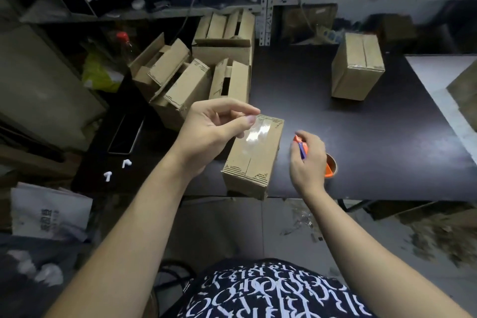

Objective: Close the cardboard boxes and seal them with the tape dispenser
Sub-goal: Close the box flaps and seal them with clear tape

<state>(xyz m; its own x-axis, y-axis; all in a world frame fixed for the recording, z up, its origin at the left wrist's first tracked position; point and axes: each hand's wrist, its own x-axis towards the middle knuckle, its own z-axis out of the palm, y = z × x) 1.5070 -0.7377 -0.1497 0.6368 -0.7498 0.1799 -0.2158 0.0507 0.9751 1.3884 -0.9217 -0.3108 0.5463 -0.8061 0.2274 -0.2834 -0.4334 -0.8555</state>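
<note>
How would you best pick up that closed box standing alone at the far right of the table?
Probably from above, gripping the two long side walls of the closed cardboard box: it stands apart on the table, flaps shut flat, sides free.

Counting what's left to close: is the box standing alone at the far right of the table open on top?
No: the lone box on the table has both top flaps folded flat, meeting in the middle.

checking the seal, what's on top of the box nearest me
A strip of clear tape runs over the closed flaps of the box; the left hand pinches its far end. The flaps hide whatever is inside.
</note>
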